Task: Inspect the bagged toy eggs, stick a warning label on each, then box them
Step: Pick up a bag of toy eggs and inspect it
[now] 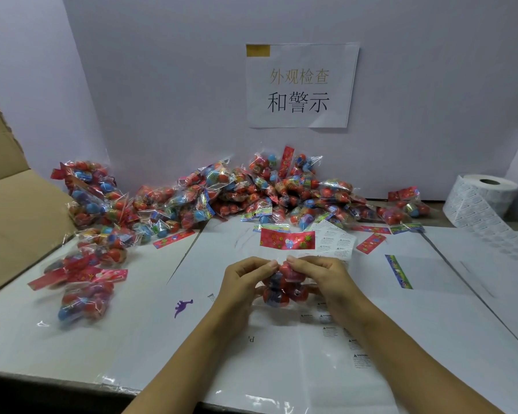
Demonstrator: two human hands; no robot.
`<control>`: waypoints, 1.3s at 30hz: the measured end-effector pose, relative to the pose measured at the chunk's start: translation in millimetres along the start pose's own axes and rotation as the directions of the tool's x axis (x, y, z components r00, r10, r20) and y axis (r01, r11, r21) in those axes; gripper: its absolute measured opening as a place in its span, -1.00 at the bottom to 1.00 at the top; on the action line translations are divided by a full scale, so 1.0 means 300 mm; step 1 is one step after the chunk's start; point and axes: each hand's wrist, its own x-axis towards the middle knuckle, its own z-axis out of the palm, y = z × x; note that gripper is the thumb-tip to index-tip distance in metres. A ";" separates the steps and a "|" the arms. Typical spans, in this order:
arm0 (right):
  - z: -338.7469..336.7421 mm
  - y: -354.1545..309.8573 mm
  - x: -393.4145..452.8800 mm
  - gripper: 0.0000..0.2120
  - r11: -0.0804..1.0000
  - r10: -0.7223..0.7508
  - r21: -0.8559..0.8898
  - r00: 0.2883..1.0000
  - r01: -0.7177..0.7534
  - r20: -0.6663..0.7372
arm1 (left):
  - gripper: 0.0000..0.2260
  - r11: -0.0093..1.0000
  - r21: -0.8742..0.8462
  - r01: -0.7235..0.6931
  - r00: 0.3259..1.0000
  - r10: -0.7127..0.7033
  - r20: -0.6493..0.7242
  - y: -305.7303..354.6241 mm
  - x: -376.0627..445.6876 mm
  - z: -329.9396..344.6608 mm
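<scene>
Both hands grip one egg bag (283,289) at tabletop (431,309) centre: left hand (245,282) at 9 o'clock, right hand (320,277) at 3. Bag's long axis runs 12–6, header card (287,239) at 12. Label sheet (335,243) lies at 1 o'clock, nearer the right hand.

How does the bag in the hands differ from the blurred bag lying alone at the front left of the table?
The held bag is gripped by the left hand and right hand; the front-left bag lies untouched. The held bag's red header card stands upright; the other's lies flat. Both are clear bags of mostly red eggs.
</scene>
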 end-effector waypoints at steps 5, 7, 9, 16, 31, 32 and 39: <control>0.007 0.003 0.002 -0.74 1.000 -0.009 -0.013 1.000 0.009 -0.008 | -0.76 1.000 0.003 0.016 1.000 -0.016 0.003 -0.004 0.006 -0.002; 0.006 0.004 0.002 -0.69 1.000 -0.021 0.007 1.000 0.021 -0.022 | -0.72 0.999 -0.019 0.038 0.999 -0.037 0.014 -0.003 0.002 0.003; 0.003 0.004 0.004 -0.64 0.998 -0.026 0.058 0.998 0.029 -0.048 | -0.70 0.996 -0.043 0.074 0.996 -0.072 0.061 0.000 -0.005 0.004; -0.014 -0.007 0.006 -0.58 0.990 0.023 0.138 0.997 -0.012 -0.078 | -0.65 0.994 -0.075 0.084 0.990 -0.075 0.124 0.013 -0.012 0.011; -0.006 0.001 0.003 -0.60 0.986 -0.124 0.117 0.992 0.122 0.005 | -0.56 0.987 -0.156 -0.044 0.999 0.041 -0.019 0.009 0.010 -0.007; -0.006 0.002 0.004 -0.59 0.986 -0.122 0.119 0.993 0.120 0.005 | -0.56 0.987 -0.154 -0.042 0.999 0.040 -0.017 0.009 0.010 -0.008; -0.006 0.005 0.006 -0.64 0.983 -0.118 0.139 0.993 0.118 -0.006 | -0.56 0.983 -0.184 -0.010 1.000 0.013 0.013 0.016 0.007 -0.006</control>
